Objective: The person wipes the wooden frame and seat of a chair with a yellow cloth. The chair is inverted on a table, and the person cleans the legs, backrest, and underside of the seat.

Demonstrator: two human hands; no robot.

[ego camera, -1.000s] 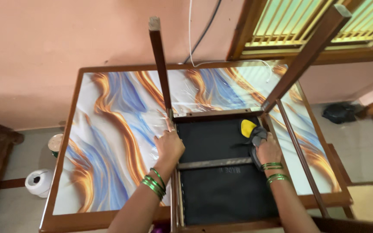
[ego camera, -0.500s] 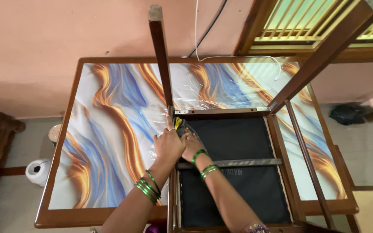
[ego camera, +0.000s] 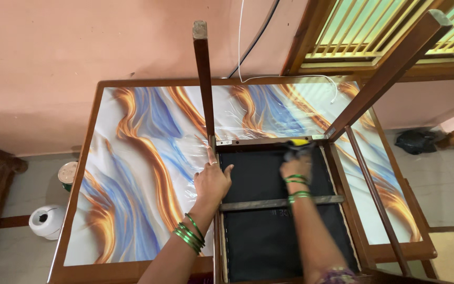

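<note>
Left hand (ego camera: 212, 181) flat on chair frame (ego camera: 269, 202) — right hand (ego camera: 296, 166) grips cloth (ego camera: 297, 147).

The left hand (ego camera: 212, 181) lies flat, palm down, fingers spread. The right hand (ego camera: 296, 167) is curled closed, knuckles up, forearm extended forward.

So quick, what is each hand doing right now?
Left hand: open, flat on the upturned chair's frame.
Right hand: closed on a yellow and grey cloth, against the black seat underside.
</note>
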